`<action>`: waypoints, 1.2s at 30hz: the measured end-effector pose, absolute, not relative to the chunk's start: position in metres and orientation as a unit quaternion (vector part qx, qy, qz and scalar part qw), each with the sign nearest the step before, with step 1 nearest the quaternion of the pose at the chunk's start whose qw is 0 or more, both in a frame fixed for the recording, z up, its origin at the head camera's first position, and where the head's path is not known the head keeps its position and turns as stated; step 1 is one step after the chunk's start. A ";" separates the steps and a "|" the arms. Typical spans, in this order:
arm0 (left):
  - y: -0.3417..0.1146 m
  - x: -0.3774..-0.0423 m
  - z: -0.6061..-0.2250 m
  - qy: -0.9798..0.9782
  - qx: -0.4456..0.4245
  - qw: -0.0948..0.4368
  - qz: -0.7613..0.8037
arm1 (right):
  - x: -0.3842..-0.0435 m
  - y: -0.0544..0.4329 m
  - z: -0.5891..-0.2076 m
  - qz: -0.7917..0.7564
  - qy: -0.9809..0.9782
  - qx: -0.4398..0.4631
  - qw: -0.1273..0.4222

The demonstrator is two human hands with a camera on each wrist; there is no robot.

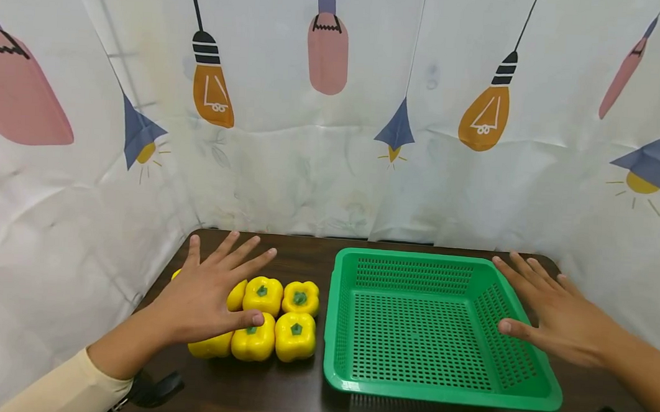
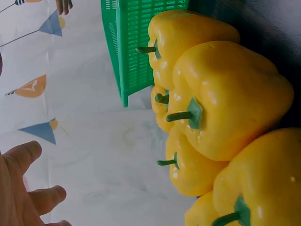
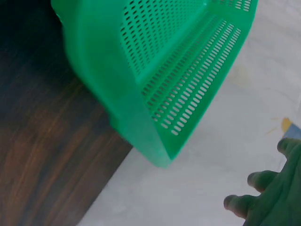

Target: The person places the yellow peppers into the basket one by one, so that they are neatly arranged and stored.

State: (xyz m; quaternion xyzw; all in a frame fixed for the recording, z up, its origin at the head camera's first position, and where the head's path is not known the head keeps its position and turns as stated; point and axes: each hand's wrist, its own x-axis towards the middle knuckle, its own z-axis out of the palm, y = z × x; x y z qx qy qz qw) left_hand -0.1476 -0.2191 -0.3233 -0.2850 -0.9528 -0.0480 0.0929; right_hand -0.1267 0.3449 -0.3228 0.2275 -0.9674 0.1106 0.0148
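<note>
Several yellow bell peppers (image 1: 295,337) with green stems stand close together in two rows on the left half of the table. Above them hovers my left hand (image 1: 204,296), fingers spread, hiding part of the group. In the left wrist view the peppers (image 2: 230,99) fill the right side, apart from the fingers. A green perforated plastic basket (image 1: 438,393) sits to the right of the peppers with nothing in it. My right hand (image 1: 559,314) is held over the basket's right side with its fingers spread, and it grips nothing.
The dark wooden table (image 1: 252,401) carries both basket and peppers. A white curtain (image 1: 286,179) printed with lamps and bulbs surrounds it at the back and sides. Dark straps (image 1: 155,391) of the wrist gear show at both wrists.
</note>
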 end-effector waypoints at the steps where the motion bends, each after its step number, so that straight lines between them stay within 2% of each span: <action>1: -0.221 -0.147 -0.324 -0.953 -0.283 0.092 -0.050 | -0.126 0.347 -0.325 0.117 -0.967 0.227 0.015; 19: -0.235 -0.142 -0.340 -0.953 -0.274 0.097 -0.080 | -0.124 0.379 -0.353 0.226 -0.956 0.189 0.003; 36: -0.244 -0.139 -0.346 -0.955 -0.260 0.087 -0.111 | -0.123 0.399 -0.386 0.306 -0.934 0.180 0.034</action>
